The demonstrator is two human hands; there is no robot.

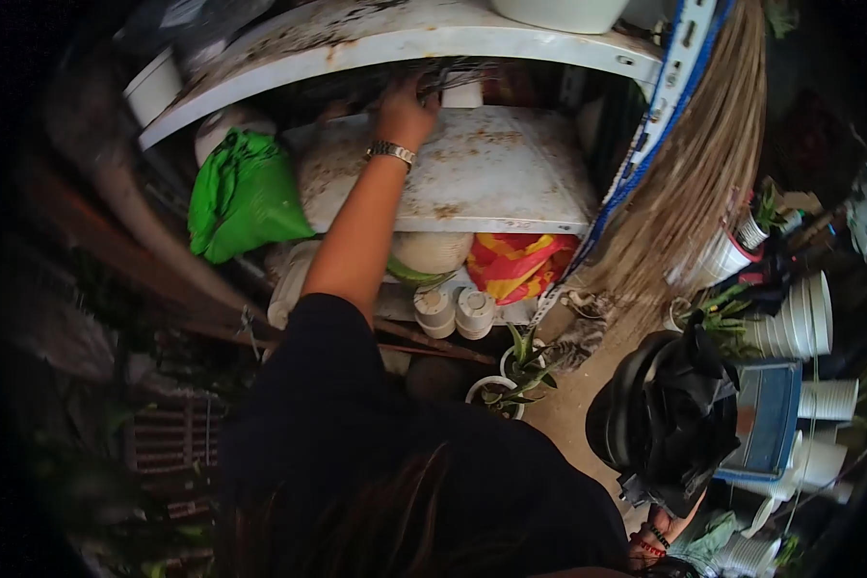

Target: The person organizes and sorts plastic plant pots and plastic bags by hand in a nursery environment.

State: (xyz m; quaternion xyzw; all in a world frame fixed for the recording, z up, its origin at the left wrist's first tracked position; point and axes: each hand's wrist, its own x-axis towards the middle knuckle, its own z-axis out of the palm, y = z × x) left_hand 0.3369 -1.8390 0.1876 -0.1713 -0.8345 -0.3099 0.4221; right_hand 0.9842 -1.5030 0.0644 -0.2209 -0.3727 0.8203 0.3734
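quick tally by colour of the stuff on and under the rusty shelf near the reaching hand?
Green: 1, green bag
Red and yellow: 1, red-yellow bag
White: 3, two caps and a cup
Total: 5
The left hand reaches to the back of the rusty shelf, beside the cup; whether it grips anything cannot be told.

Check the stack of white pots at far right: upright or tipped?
Tipped: the white pots lie on their side, rims facing right.

Rusty painted-metal shelf [491, 173] — glossy green plastic bag [243, 197].
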